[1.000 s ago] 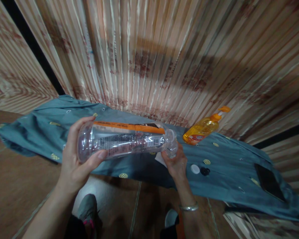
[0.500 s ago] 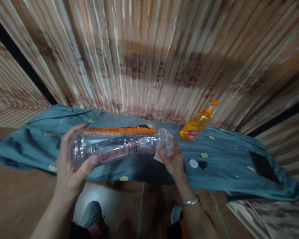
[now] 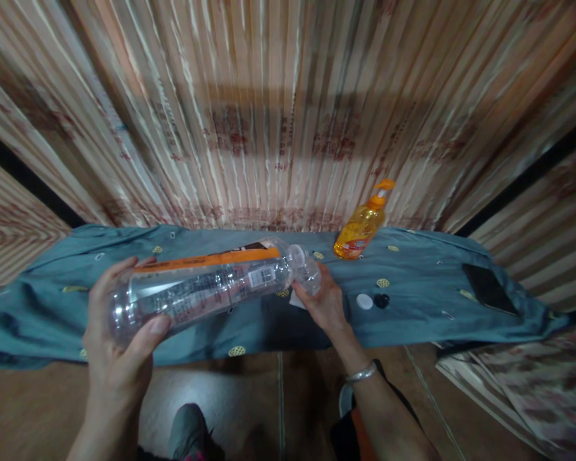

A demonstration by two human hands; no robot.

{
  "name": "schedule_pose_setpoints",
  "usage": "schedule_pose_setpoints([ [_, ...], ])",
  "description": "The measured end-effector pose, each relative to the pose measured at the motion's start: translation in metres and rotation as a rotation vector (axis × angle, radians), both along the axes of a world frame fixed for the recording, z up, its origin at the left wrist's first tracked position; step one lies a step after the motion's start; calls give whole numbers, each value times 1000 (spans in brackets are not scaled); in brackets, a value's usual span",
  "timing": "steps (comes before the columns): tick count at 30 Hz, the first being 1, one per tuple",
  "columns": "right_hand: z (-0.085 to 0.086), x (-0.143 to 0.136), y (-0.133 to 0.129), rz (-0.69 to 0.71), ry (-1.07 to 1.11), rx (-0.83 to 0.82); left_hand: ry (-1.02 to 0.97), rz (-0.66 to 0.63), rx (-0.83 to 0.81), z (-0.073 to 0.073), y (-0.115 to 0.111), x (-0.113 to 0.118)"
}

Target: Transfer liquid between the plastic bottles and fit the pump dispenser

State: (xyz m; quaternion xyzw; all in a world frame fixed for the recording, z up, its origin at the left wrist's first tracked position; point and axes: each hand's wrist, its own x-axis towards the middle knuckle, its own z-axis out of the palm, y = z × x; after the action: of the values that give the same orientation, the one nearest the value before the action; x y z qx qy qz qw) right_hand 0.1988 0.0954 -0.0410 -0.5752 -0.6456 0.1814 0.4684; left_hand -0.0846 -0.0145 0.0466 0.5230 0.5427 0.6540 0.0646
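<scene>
A large clear plastic bottle (image 3: 196, 288) with an orange-edged label lies nearly sideways in the air above the blue cloth, its neck to the right. My left hand (image 3: 120, 326) is wrapped round its base. At the neck, my right hand (image 3: 324, 298) is closed round a small clear container (image 3: 310, 274), whose opening is up against the bottle's mouth. Whether any liquid passes between them cannot be made out. Something white, partly hidden, shows beside my right fingers.
A pump bottle of orange liquid (image 3: 360, 230) stands at the back of the blue cloth (image 3: 413, 320). Nearer are a white cap (image 3: 364, 301) and a black cap (image 3: 381, 300). A dark flat phone-like object (image 3: 489, 289) lies at the right. Pleated curtains (image 3: 269, 115) hang behind.
The view has shifted, and both hands with the bottle appear further left. The bottle's base sits lower in view, so it tilts more. Both hands keep their hold.
</scene>
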Motion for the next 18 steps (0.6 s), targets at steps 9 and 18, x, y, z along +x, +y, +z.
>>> schedule_pose_setpoints([
  [9,-1,-1,0,8,11,7,-152,-5,30,6,-1,6],
  [18,-3,-1,1,10,-1,48,-176,-25,31,7,1,6],
])
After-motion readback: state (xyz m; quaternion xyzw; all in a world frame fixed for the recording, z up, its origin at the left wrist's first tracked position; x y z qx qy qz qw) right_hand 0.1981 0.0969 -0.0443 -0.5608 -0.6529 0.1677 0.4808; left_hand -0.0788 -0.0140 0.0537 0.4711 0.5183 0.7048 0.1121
